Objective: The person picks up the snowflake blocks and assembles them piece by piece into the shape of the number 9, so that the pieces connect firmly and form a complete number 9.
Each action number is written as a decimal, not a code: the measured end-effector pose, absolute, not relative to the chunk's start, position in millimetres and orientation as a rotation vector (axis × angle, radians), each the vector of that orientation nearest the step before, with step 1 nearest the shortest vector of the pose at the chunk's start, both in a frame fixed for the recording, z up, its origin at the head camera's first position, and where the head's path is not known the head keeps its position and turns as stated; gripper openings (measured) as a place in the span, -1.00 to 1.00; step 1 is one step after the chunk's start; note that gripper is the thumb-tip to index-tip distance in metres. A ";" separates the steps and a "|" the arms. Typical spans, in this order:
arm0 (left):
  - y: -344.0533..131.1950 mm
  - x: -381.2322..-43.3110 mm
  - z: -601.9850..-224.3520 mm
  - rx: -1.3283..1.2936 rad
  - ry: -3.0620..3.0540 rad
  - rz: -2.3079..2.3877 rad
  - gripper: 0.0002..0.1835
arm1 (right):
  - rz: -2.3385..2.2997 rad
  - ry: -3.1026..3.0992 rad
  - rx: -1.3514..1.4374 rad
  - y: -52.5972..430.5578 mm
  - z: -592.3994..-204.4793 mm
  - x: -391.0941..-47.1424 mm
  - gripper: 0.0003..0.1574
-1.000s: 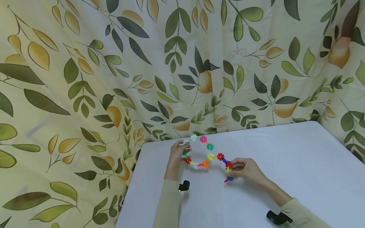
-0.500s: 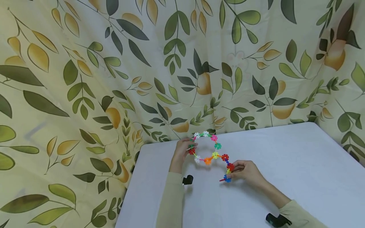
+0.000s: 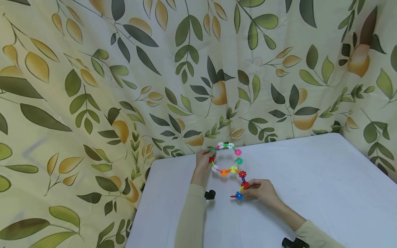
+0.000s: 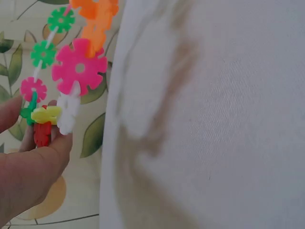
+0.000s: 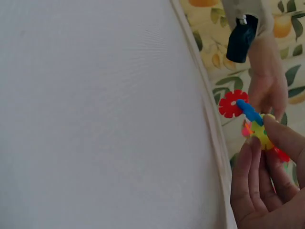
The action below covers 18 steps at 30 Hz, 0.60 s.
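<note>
A chain of colourful interlocking snowflake discs [image 3: 224,172] is held up over the table, its upper part bent into a ring and a short tail hanging at lower right. My left hand [image 3: 203,162] pinches the ring's left side. In the left wrist view its fingers surround a red disc [image 4: 42,134], with a yellow disc [image 4: 46,115] and a large pink disc [image 4: 71,71] close by. My right hand [image 3: 265,191] pinches the tail near its lower end. In the right wrist view, thumb and fingertips hold a yellow disc [image 5: 258,137]; blue [image 5: 249,111] and red [image 5: 229,105] discs extend beyond it.
A white-covered table [image 3: 310,172] lies beneath both hands. Behind and to the left hangs a leaf-patterned curtain [image 3: 173,79]. Black wrist cameras [image 3: 210,194] are strapped to both sleeves.
My left hand has shifted right and slightly up with the ring, which now faces the head camera more openly. My right hand has moved slightly left and down, still pinching the tail.
</note>
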State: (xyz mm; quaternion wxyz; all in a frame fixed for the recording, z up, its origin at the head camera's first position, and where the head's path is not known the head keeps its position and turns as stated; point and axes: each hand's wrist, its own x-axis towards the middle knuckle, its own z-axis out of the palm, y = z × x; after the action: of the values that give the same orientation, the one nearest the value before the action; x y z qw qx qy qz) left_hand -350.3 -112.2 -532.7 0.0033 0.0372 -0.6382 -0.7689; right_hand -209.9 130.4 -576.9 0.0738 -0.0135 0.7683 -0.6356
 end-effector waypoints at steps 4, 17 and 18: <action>-104.4 -358.4 -538.3 0.163 -1.937 -2.464 -0.63 | -1.921 2.281 -0.023 124.2 -580.8 -209.1 -0.59; -86.7 -371.8 -555.1 0.240 -2.080 -2.344 -0.59 | -1.705 2.516 0.106 116.6 -579.2 -212.9 -0.56; -86.1 -372.3 -556.0 0.247 -2.100 -2.322 -0.59 | -1.689 2.526 0.102 116.2 -578.7 -214.0 -0.56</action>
State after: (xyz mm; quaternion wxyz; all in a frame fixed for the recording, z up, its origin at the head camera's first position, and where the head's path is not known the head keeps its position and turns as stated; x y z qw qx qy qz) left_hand -372.3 -86.1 -556.0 0.0006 0.0786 -0.6686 -0.7394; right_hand -214.0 116.2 -578.7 0.0503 0.0335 0.8297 -0.5549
